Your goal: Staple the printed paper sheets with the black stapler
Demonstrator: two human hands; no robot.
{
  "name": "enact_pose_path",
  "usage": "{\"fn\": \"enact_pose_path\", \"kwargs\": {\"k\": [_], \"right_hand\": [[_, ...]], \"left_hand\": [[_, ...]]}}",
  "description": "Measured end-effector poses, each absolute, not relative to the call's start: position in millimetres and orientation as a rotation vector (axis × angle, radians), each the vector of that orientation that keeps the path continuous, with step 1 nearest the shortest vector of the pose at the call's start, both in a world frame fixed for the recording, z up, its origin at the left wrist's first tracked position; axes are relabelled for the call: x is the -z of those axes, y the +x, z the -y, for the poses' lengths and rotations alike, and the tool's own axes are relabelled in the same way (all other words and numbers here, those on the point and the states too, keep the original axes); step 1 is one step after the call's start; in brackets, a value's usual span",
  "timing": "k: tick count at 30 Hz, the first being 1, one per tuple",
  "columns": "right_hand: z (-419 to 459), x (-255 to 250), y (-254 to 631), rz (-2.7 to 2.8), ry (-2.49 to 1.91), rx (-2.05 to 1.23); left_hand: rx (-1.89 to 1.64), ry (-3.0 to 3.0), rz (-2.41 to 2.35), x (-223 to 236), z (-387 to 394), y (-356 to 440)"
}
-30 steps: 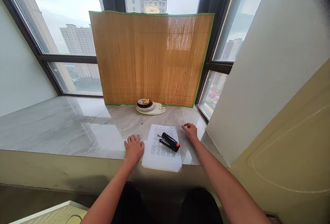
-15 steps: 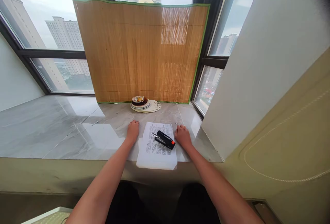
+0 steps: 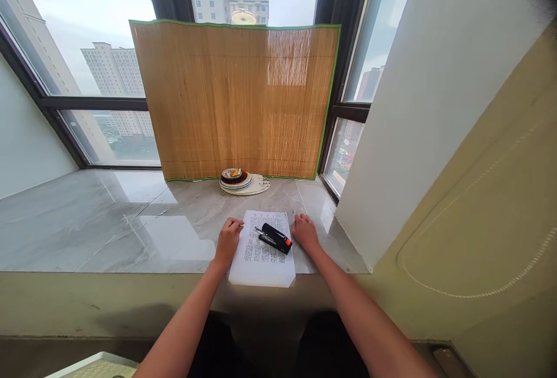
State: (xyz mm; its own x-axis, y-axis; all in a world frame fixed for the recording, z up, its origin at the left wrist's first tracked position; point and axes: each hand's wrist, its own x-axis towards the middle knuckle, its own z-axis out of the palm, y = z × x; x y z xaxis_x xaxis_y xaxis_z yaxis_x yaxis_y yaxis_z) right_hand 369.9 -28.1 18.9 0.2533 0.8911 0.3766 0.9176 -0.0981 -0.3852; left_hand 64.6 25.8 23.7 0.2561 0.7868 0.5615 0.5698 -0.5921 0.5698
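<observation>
A stack of printed white paper (image 3: 261, 253) lies at the front edge of a grey marble window ledge (image 3: 108, 233). On it rests a black stapler (image 3: 274, 238) with a red end, lying slantwise. My left hand (image 3: 228, 237) touches the left edge of the paper, fingers curled on it. At the right edge of the stack sits my right hand (image 3: 304, 232), fingers bent down onto the ledge and the paper's side. Neither hand lifts anything.
A stack of plates (image 3: 242, 181) stands behind the paper, in front of a bamboo mat (image 3: 235, 100) propped against the window. A white wall (image 3: 413, 105) closes the right side. A pale padded panel (image 3: 478, 221) runs along the near right.
Both hands have come in from either side to the edges of the paper stack. The stapler and paper lie as before; the camera has shifted slightly.
</observation>
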Motion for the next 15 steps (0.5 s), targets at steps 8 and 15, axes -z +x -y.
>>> {"fn": "enact_pose_path", "kwargs": {"k": [8,15], "right_hand": [[47.9,-22.6,332.9,1.701,-1.367,-0.130],[63.7,-14.2,312.8,1.792,-1.334,-0.123]], "left_hand": [[-1.191,2.558,-1.072,0.5,-38.1,70.9],[-1.178,2.704,-0.837,-2.0,-35.8,68.1]]}}
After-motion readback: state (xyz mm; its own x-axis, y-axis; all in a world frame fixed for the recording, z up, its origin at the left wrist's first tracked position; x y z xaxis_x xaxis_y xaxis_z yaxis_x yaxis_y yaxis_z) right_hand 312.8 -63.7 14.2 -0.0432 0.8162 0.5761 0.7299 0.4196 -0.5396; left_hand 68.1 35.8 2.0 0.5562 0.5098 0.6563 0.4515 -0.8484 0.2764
